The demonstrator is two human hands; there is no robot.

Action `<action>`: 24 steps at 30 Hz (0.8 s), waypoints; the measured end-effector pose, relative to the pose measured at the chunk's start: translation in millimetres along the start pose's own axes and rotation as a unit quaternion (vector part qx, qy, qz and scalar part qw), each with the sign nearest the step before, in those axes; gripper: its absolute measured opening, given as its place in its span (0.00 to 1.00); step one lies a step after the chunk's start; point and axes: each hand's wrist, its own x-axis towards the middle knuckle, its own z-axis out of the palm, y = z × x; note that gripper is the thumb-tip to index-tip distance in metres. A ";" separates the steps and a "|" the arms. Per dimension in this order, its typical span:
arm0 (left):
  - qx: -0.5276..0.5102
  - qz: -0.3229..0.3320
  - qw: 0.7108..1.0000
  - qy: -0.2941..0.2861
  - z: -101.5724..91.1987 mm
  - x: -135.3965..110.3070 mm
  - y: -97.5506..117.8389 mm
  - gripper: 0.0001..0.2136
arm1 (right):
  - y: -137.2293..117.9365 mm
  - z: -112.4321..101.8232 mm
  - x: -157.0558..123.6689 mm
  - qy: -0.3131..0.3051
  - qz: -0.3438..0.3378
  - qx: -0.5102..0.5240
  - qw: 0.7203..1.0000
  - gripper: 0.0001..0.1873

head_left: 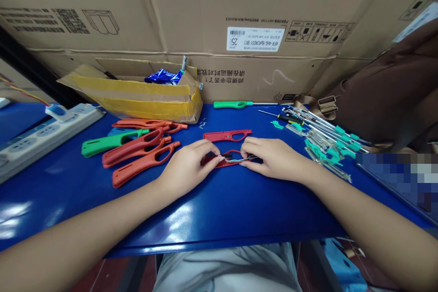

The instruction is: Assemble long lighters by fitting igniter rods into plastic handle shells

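Note:
A red lighter casing half [233,153] lies on the blue table between my two hands, its hollow side facing up. My left hand [191,160] is closed in a pinch at the casing's left end, on a thin pale wire [232,160] beside a small black part. From the right, my right hand [270,157] pinches a thin metal rod [247,159] over the casing's looped end. My fingers partly cover the casing and both ends of what they hold. Just behind lies another red casing half [226,135], untouched.
Several red and green lighter casings [143,164] are piled at left, before a yellow-taped box [153,100]. A power strip [44,132] runs along the left edge. Behind are a green lighter [232,105] and a screwdriver [290,119]. Metal rods and teal parts [325,141] lie at right.

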 end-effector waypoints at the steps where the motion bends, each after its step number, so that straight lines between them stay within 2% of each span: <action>1: 0.001 0.002 1.000 0.003 0.2 0.2 0.4 0.06 | -0.5 -0.2 -0.1 -0.003 -0.002 -0.005 1.000 0.06; 14: 0.001 0.004 1.000 0.024 4.1 2.9 -0.1 0.07 | -3.2 2.8 2.3 0.000 -0.011 -0.037 0.999 0.12; 24: -0.016 -0.016 0.999 0.024 4.3 2.2 -1.3 0.08 | 1.0 1.0 1.6 0.006 -0.047 -0.054 0.997 0.13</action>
